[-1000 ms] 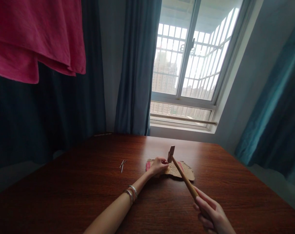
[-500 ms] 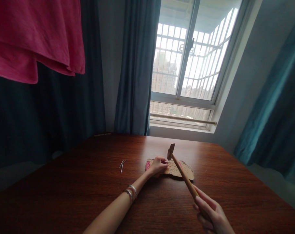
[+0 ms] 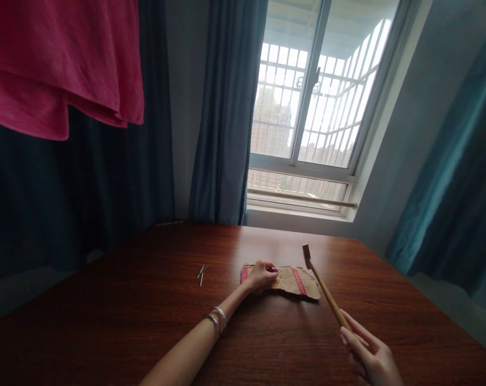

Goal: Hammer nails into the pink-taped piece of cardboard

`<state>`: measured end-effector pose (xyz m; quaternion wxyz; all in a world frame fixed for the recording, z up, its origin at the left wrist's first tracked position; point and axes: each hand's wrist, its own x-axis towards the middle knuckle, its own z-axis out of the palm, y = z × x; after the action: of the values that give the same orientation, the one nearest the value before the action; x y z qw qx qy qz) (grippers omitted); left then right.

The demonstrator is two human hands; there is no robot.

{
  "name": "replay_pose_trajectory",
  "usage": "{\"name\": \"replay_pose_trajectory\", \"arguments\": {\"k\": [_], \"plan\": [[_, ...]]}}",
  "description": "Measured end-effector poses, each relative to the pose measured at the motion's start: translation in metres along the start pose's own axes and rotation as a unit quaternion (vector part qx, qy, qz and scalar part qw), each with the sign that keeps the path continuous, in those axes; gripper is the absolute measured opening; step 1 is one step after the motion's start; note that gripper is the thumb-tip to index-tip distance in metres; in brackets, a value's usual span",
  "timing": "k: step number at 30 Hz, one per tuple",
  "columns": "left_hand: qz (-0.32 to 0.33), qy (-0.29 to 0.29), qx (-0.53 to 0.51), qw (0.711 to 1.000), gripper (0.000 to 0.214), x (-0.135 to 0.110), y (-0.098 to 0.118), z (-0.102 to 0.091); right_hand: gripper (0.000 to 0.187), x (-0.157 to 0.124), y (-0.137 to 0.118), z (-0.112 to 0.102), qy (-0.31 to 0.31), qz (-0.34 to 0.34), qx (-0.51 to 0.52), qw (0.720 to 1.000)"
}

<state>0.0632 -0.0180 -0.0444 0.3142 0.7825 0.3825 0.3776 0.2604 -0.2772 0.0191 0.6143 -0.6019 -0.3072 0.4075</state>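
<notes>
My right hand (image 3: pixel 369 348) is wrapped round the wooden handle of a hammer (image 3: pixel 327 294). The hammer's head is raised at the right end of a flat piece of brown cardboard (image 3: pixel 312 284) with pink bands and many small dark dots or holes. My left hand (image 3: pixel 263 273) rests on the cardboard's left part, its fingers pinched together. What those fingertips hold, if anything, is hidden. Two bracelets (image 3: pixel 216 318) circle the left wrist. To the left of that hand lie several thin metal pieces like nails (image 3: pixel 202 274), partly crossed.
The cardboard and metal pieces lie on a glossy reddish-brown wooden table (image 3: pixel 126 321). Behind it are a barred window (image 3: pixel 303 107) and blue curtains (image 3: pixel 226 118). A pink cloth (image 3: pixel 66 64) hangs at the upper left.
The hammer in my right hand has swung to the right, away from my left hand, uncovering the cardboard's right pink band. My left hand stays in place on the cardboard.
</notes>
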Motion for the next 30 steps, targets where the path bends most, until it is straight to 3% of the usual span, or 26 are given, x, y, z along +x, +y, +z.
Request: {"name": "replay_pose_trajectory", "arguments": {"k": [4,14,17,21,25,30], "plan": [[0.002,-0.002,0.004,1.0,0.02,0.0,-0.001,0.0,0.09,0.011,0.009,-0.024,0.089,-0.032,-0.087,0.992],[0.012,-0.018,0.005,1.0,0.017,-0.001,0.001,-0.003,0.058,0.033,0.022,-0.08,0.193,-0.053,-0.302,0.932],[0.008,-0.031,-0.028,0.999,0.028,0.0,-0.002,-0.003,0.051,0.046,0.03,-0.095,0.194,-0.039,-0.34,0.919],[-0.004,-0.038,-0.065,0.997,0.048,0.001,-0.002,-0.003,0.056,0.056,0.041,-0.108,0.172,-0.017,-0.391,0.904],[-0.006,-0.04,-0.065,0.997,0.056,0.0,0.002,-0.004,0.053,0.057,0.045,-0.108,0.153,-0.019,-0.429,0.89],[-0.015,-0.041,-0.051,0.998,0.053,-0.002,0.007,-0.007,0.049,0.053,0.042,-0.1,0.153,-0.046,-0.498,0.852]]}}
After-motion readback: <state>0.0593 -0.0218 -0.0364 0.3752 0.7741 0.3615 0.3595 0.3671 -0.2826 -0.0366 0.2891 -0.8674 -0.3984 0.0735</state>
